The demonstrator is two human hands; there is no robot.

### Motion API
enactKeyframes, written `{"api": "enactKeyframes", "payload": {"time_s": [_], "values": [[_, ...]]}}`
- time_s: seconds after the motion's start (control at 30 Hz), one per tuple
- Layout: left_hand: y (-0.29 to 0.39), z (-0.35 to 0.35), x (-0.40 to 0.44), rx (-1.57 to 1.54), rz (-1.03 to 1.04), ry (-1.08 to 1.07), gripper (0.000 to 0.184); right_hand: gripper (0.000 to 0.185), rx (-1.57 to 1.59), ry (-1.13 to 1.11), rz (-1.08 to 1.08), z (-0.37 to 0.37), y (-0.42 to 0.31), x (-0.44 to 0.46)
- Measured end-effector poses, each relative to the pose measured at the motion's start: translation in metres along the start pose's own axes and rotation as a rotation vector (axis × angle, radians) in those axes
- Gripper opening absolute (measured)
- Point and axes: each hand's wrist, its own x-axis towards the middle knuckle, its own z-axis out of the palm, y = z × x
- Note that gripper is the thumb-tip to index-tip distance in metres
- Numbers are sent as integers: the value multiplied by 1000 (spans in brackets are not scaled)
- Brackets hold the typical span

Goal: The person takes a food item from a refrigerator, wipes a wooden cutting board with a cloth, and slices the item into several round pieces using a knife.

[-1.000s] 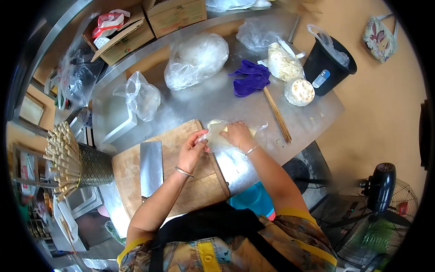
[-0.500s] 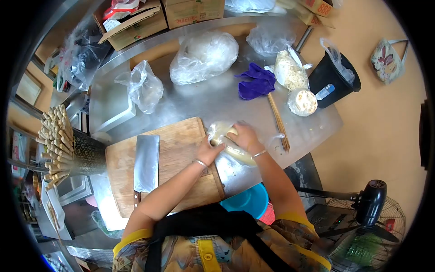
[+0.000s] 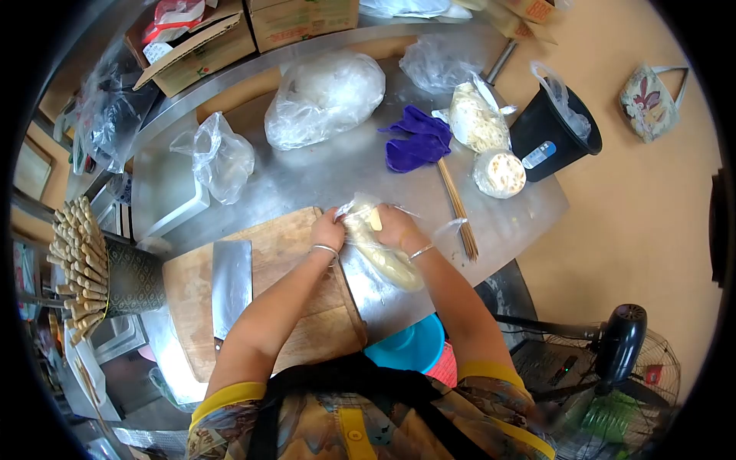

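Observation:
A clear plastic bag (image 3: 389,264) with pale yellowish pieces in it lies on the metal table, just right of the wooden cutting board (image 3: 287,287). My left hand (image 3: 328,231) is closed on the left edge of the bag's mouth. At the mouth's right side my right hand (image 3: 395,227) has its fingers wrapped round a pale piece (image 3: 376,219), which is partly inside the bag. On the board rests a cleaver (image 3: 231,284) with a wide blade.
Behind the hands lie a large plastic bag (image 3: 326,100), a purple cloth (image 3: 418,139), thin sticks (image 3: 458,211) and a wrapped round stack (image 3: 500,173). A black bin (image 3: 553,130) stands back right, a holder of wooden sticks (image 3: 132,276) at left. A blue basin (image 3: 410,345) sits below the table edge.
The bag hangs lower and longer toward the table's front, with the pale pieces stretched along it. My left hand has moved to the bag's upper left edge. The whole view has shifted slightly.

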Motion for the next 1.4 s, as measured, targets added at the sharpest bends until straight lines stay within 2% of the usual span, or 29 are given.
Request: {"api": "enactKeyframes", "payload": {"time_s": [0.03, 0.07, 0.1, 0.17, 0.3, 0.37, 0.4, 0.5, 0.57, 0.6, 0.67, 0.73, 0.8, 0.83, 0.87, 0.9, 0.93, 0.97, 1.0, 1.03, 1.1, 1.13, 1.17, 1.2, 1.23, 1.3, 1.33, 1.4], "values": [[-13, 5, 6, -29, 20, 28, 20, 46, 67, -35, 34, -4, -2, -3], [-39, 18, 19, -187, -52, 1, 20, 46, 135, -68, 68, -8, -5, -7], [-34, 12, 19, -188, -51, 5, 20, 46, 134, -67, 65, -15, -6, -11], [-19, -7, 17, -218, -201, -77, 23, 46, 86, -105, -176, -33, -9, -20], [-22, -10, 33, -292, -171, -35, 24, 50, 157, -136, -246, -57, -17, -34], [17, -32, 34, -832, -383, -166, 27, 56, 250, -87, -293, -56, -13, -35], [41, -44, 28, -998, -432, -169, 32, 56, 248, -86, -292, -58, -12, -37], [68, -53, 29, -1148, -387, -174, 31, 61, 363, -74, -186, -72, -13, -47], [68, -54, 31, -1116, -387, -165, 31, 61, 607, -82, -157, -84, -16, -53], [66, -54, 31, -1080, -396, -156, 32, 61, 605, -83, -159, -93, -19, -58], [63, -55, 30, -1098, -423, -141, 29, 59, 840, -185, -165, -113, -25, -67], [61, -59, 29, -1122, -452, -121, 26, 57, 903, -183, -182, -125, -24, -74], [57, -64, 28, -1020, -285, -318, 30, 56, 969, -183, -198, -137, -32, -82], [61, -72, 21, -1025, -280, -316, 30, 53, 1036, -81, -218, -150, -42, -88], [65, -80, 11, -897, -230, -228, 34, 51, 1100, 26, -238, -162, -51, -95], [70, -91, 0, -768, -176, -143, 39, 51, 1093, 33, -243, -169, -59, -100], [69, -100, -13, -771, -166, -143, 39, 51, 1270, 189, -301, -173, -68, -104], [63, -110, -30, -777, -43, -7, 40, 51, 1445, 346, -362, -177, -80, -109], [59, -122, -47, -778, 78, 133, 43, 50, 1406, 436, -370, -184, -97, -119], [56, -137, -66, -778, 79, 147, 43, 50, 1407, 425, -380, -184, -114, -125], [49, -175, -109, -1384, -234, -657, 60, 47, 879, 634, -737, -169, -149, -130], [51, -189, -128, -1390, -250, -621, 60, 47, 627, 657, -791, -156, -166, -133], [59, -196, -144, -1554, -334, -708, 61, 37, 580, 548, -843, -137, -190, -138], [58, -203, -156, -1720, -411, -801, 64, 40, 515, 437, -914, -114, -213, -144], [45, -210, -164, -1735, -376, -693, 56, 44, 527, 295, -935, -98, -242, -154], [-5, -211, -176, -1722, -290, -451, 50, 54, 82, 475, -1040, -57, -269, -153], [-29, -228, -182, -1839, -331, -627, 44, 54, 91, 465, -1054, -44, -275, -158], [-71, -260, -205, -1750, -400, -405, 39, 48, 314, 302, -788, -19, -282, -164]]}}
